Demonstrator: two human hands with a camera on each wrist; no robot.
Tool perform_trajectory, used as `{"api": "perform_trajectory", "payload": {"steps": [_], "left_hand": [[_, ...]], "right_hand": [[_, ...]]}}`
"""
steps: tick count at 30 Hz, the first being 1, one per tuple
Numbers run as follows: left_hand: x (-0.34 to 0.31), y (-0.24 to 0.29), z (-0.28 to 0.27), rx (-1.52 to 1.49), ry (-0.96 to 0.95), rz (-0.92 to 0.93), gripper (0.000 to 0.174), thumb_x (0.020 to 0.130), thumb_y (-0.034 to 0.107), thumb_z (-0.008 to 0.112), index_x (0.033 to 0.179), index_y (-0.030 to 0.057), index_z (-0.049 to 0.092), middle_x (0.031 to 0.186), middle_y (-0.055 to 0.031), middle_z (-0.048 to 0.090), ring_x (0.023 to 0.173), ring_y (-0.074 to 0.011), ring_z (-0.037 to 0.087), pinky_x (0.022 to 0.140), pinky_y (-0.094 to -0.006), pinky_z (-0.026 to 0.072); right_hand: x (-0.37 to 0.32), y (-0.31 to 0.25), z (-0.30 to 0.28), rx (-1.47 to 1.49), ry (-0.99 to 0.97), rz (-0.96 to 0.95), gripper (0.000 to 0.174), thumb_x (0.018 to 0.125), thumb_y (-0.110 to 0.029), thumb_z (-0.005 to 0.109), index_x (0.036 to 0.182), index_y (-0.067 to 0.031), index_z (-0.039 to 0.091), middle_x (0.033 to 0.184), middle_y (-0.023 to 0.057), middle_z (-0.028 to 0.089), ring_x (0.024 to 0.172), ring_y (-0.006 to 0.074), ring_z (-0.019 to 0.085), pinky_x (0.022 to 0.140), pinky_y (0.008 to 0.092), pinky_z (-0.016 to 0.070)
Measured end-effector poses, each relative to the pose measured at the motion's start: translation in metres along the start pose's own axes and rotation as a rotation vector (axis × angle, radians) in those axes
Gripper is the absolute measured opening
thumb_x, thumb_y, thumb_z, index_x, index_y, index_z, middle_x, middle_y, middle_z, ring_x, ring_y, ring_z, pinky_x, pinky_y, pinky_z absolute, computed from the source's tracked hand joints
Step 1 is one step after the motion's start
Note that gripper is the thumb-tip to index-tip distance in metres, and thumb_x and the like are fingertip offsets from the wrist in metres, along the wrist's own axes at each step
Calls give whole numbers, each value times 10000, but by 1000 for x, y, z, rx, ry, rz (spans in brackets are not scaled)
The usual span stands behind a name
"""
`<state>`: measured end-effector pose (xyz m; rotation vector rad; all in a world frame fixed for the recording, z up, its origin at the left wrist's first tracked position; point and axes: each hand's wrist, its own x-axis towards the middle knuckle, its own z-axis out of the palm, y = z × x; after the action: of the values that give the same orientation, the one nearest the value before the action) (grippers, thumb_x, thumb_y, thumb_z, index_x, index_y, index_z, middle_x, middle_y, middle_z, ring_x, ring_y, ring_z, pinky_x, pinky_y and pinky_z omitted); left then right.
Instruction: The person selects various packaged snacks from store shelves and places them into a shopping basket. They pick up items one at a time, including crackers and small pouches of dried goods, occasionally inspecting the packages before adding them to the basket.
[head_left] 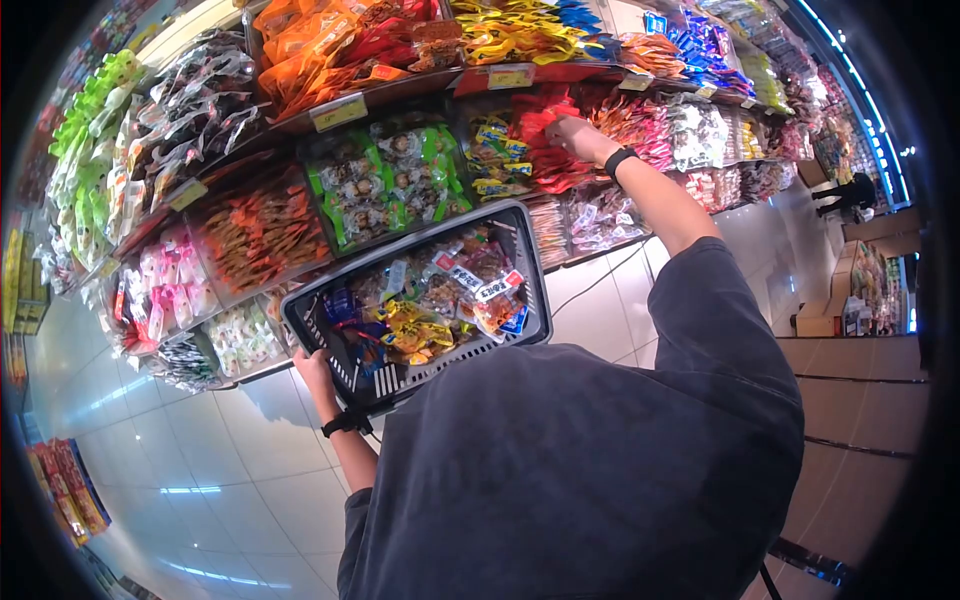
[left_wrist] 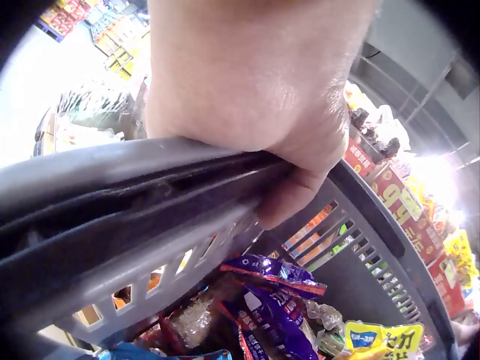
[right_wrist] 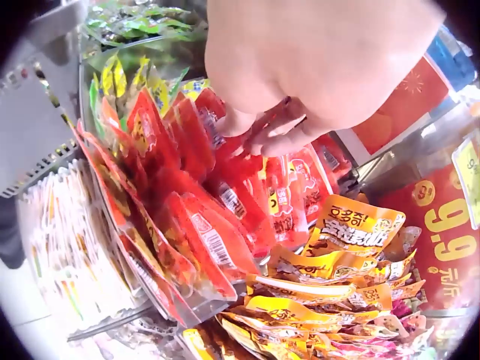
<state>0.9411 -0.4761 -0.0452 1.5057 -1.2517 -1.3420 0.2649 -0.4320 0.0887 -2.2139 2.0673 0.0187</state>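
Note:
My left hand (head_left: 316,376) grips the rim of a dark grey shopping basket (head_left: 541,290). In the left wrist view the thumb reaches over the inner side of the rim. Inside the basket lie mixed snack packets, among them a yellow packet (head_left: 412,335) and a purple packet (left_wrist: 274,311). My right hand (head_left: 582,138) is down in a shelf bin of red snack packets (right_wrist: 214,240). Its thumb and curled fingers pinch a red packet near the top of the pile; the fingertips are partly hidden among the packets.
Orange packets (right_wrist: 322,300) fill the bin beside the red ones. Green-trimmed packets (head_left: 385,185) stand in a bin behind the basket. An upper shelf holds orange bags (head_left: 310,60), with price tags (head_left: 340,112) along its edge. Pale floor tiles (head_left: 240,470) lie below.

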Motion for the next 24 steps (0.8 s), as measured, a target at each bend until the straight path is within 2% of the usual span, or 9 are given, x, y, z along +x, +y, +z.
{"api": "perform_trajectory", "payload": {"steps": [3, 5, 10, 12, 13, 14, 16, 23, 24], "left_hand": [[2, -8, -7, 70, -32, 35, 197, 630, 17, 549, 787, -49, 647, 729, -53, 648, 633, -143, 558, 616, -273, 446], [1, -4, -4, 59, -12, 23, 183, 632, 22, 550, 772, -51, 644, 724, -54, 647, 629, -143, 555, 614, -271, 445], [0, -3, -3, 50, -12, 21, 186, 630, 19, 551, 778, -45, 644, 722, -47, 644, 626, -141, 552, 607, -274, 440], [0, -4, -3, 28, -5, 20, 186, 629, 17, 552, 780, -42, 643, 721, -43, 641, 624, -140, 549, 605, -275, 438], [1, -6, -3, 37, -5, 11, 191, 640, 27, 548, 794, -35, 641, 720, -41, 629, 629, -149, 544, 606, -279, 432], [2, -8, -4, 47, -6, 1, 195, 651, 37, 544, 809, -29, 638, 719, -39, 618, 634, -157, 539, 608, -284, 427], [3, -9, -5, 64, -8, 2, 185, 652, 32, 544, 801, -27, 635, 716, -38, 614, 633, -157, 535, 607, -285, 424], [-2, -3, 0, 39, 46, -3, 125, 655, 21, 560, 765, -20, 605, 687, -40, 588, 618, -162, 508, 595, -301, 413], [1, -9, -3, 76, 61, -4, 170, 648, 18, 573, 792, -41, 639, 712, -70, 637, 623, -167, 547, 613, -307, 440]], "right_hand": [[-3, -5, -7, 0, 167, -68, 158, 843, -104, 630, 976, -20, 630, 944, 180, 646, 921, 384, 612, 788, 444, 485], [-6, -3, -14, 225, 223, 86, 148, 873, -97, 611, 994, -13, 600, 940, 196, 643, 913, 390, 613, 761, 437, 479], [-18, -10, -38, 438, 376, 137, 145, 908, -94, 586, 1008, 6, 555, 909, 200, 667, 891, 403, 632, 756, 418, 496], [-24, -22, -52, 386, 498, 317, 162, 906, -102, 611, 1023, -1, 560, 880, 185, 664, 870, 334, 665, 735, 396, 498], [-29, -23, -53, 491, 569, 297, 172, 925, -130, 622, 1022, 1, 568, 849, 134, 674, 805, 230, 688, 684, 338, 507], [-33, -24, -52, 492, 569, 299, 172, 925, -130, 622, 1022, 1, 568, 849, 134, 674, 805, 230, 688, 684, 338, 507], [-49, -35, -54, 856, 576, 399, 176, 952, -151, 607, 1022, 5, 564, 837, 83, 668, 749, 158, 680, 643, 272, 510], [-94, -114, -48, 1373, 519, 446, 168, 988, -207, 564, 1004, -41, 545, 827, 55, 646, 686, 131, 657, 597, 244, 511], [-97, -129, -47, 1475, 509, 450, 166, 991, -212, 558, 1007, -47, 543, 822, 48, 642, 679, 131, 653, 595, 241, 507]]}}
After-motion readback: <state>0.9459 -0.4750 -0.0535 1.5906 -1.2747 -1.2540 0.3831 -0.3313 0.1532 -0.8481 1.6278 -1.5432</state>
